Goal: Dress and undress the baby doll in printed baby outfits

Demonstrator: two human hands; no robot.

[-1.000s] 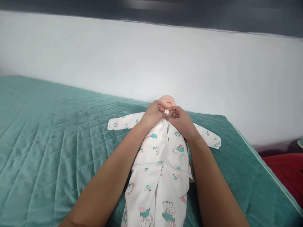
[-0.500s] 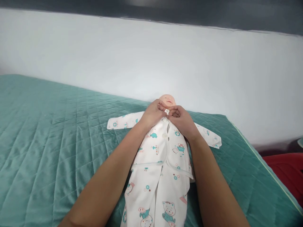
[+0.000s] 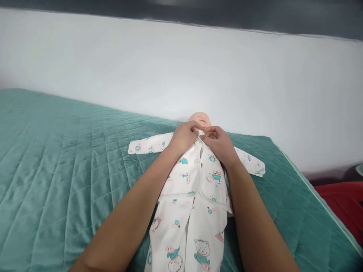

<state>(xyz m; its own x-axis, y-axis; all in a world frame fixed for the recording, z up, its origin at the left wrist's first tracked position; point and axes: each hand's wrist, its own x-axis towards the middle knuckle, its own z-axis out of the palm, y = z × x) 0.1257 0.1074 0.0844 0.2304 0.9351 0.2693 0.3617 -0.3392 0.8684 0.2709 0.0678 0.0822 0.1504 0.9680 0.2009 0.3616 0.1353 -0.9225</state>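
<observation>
A baby doll (image 3: 200, 117) lies on its back on the bed, dressed in a white romper (image 3: 195, 189) printed with teal animals. Its sleeves stretch out to both sides. My left hand (image 3: 183, 136) and my right hand (image 3: 217, 143) meet at the romper's collar, just under the doll's chin. Both hands are closed, pinching the two edges of the front opening together at the top button. Further buttons run down the chest below my hands.
The bed is covered by a quilted teal blanket (image 3: 62, 158). A white wall (image 3: 181, 71) runs behind the doll's head. The bed's right edge slopes down at the right, with something red (image 3: 344, 206) on the floor beyond it.
The white button that showed between my fingertips is now covered by them. My hands have closed in a little at the collar.
</observation>
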